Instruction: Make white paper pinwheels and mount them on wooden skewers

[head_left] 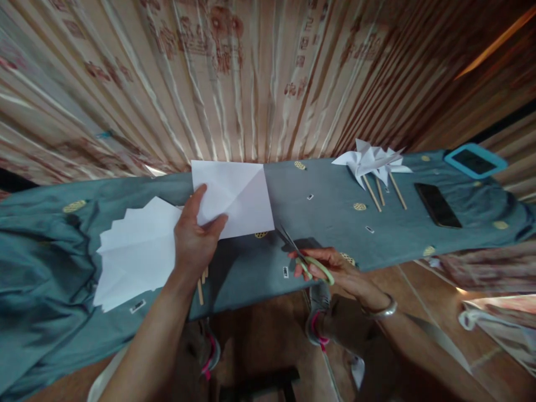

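Observation:
My left hand (196, 237) grips a creased sheet of white paper (240, 195) by its lower left side, thumb on top, holding it over the table. Diagonal fold lines run across the sheet. In my right hand (324, 265) is a pair of scissors (312, 265) with pale green handles. Its blades point up and left, just off the sheet's lower right corner. Left of my left hand lies a fanned stack of white paper sheets (138, 254). Several wooden sticks (200, 290) show partly from behind my left wrist.
White paper pinwheels (371, 161) on wooden sticks lie at the back right. Beside them are a dark phone (438, 205) and a blue-framed device (475, 161). A grey-green cloth (301, 195) covers the narrow table, bunched at left. A patterned curtain (251, 84) hangs behind.

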{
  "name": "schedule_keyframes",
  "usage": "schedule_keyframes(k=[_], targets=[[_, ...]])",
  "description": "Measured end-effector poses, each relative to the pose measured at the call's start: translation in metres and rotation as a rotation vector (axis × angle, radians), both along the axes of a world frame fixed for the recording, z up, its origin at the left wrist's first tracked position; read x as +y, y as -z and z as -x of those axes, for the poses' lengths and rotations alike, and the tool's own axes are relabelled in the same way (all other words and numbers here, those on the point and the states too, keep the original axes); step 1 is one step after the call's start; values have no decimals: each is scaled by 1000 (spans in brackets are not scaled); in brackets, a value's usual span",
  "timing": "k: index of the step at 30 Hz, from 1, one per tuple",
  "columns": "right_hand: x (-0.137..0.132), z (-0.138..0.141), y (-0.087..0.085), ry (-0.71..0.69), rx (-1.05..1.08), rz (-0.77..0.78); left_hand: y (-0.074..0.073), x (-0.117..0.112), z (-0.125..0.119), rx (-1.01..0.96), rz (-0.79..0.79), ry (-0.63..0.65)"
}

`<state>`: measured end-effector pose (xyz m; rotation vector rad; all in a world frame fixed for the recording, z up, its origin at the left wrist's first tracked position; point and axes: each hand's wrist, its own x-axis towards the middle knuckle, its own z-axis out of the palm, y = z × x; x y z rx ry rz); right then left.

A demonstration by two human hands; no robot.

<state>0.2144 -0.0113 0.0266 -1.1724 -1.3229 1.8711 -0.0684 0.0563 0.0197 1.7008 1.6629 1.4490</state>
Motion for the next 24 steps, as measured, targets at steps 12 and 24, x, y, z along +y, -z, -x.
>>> schedule_keyframes(k=[12,24], targets=[[0,1,-2,-18,37,14,3,-1,-7,53,19,91],[3,0,2,-66,-4,-29,5,-3,-10,71,3,137]])
